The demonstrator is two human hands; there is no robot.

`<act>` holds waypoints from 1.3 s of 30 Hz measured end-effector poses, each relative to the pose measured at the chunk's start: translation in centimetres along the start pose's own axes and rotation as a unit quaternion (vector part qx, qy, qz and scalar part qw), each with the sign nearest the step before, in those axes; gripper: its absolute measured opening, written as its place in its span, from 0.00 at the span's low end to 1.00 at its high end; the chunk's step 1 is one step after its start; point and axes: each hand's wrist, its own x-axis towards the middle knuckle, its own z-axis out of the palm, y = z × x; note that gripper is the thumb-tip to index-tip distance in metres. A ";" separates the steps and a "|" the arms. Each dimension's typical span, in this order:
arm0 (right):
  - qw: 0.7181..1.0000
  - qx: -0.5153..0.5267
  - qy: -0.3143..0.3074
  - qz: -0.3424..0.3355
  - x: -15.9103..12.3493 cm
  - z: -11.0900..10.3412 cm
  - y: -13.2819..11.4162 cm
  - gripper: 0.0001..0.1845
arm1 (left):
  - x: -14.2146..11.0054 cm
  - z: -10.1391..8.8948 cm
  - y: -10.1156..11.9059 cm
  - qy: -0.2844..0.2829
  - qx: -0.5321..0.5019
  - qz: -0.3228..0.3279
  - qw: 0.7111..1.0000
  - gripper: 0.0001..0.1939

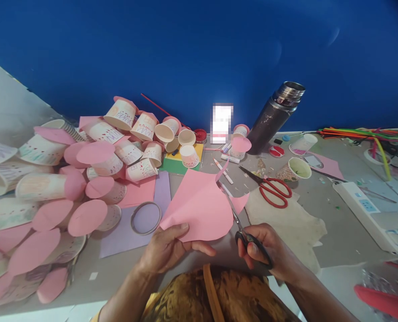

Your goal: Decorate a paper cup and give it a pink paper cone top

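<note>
My left hand [167, 248] grips the lower left of a sheet of pink paper [199, 201], thumb on top and fingers beneath. The sheet's right side has a curved cut edge, and a partly cut strip hangs off there. In my right hand [266, 246] is a pair of black-handled scissors [240, 228], fingers through the loops. Their blades reach up to the paper's right edge at the cut; the tips are partly hidden by it. Just left of the sheet, a roll of tape [145, 218] lies on purple paper [118, 239].
Paper cups with pink paper discs [94, 154] crowd the left. Red-handled scissors [275, 192] lie on a cloth-like sheet [292, 228] at right. Behind stand a dark thermos [270, 120] and a patterned cup [294, 170]. A white power strip [369, 219] sits far right. Markers [224, 171] lie behind the paper.
</note>
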 end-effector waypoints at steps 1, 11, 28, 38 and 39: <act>1.000 -0.002 0.001 0.000 0.0 0.0 0.0 0.37 | 0.0 0.1 0.0 0.003 -0.002 0.001 1.000 0.15; 0.999 -0.005 0.003 0.045 -0.3 -0.3 -0.5 0.40 | 0.1 -0.7 0.2 -0.021 -0.039 0.004 0.999 0.13; 0.998 0.006 -0.024 0.060 -1.4 -1.1 0.5 0.38 | -0.5 -0.9 -0.3 -0.026 -0.013 -0.032 0.999 0.12; 0.998 0.003 -0.039 0.056 -1.7 -1.2 0.7 0.37 | -0.8 -1.6 -0.5 -0.052 0.016 -0.037 0.998 0.15; 0.997 0.002 -0.041 0.059 -1.8 -1.2 0.8 0.37 | -0.8 -1.6 -0.4 -0.054 0.017 -0.036 0.998 0.15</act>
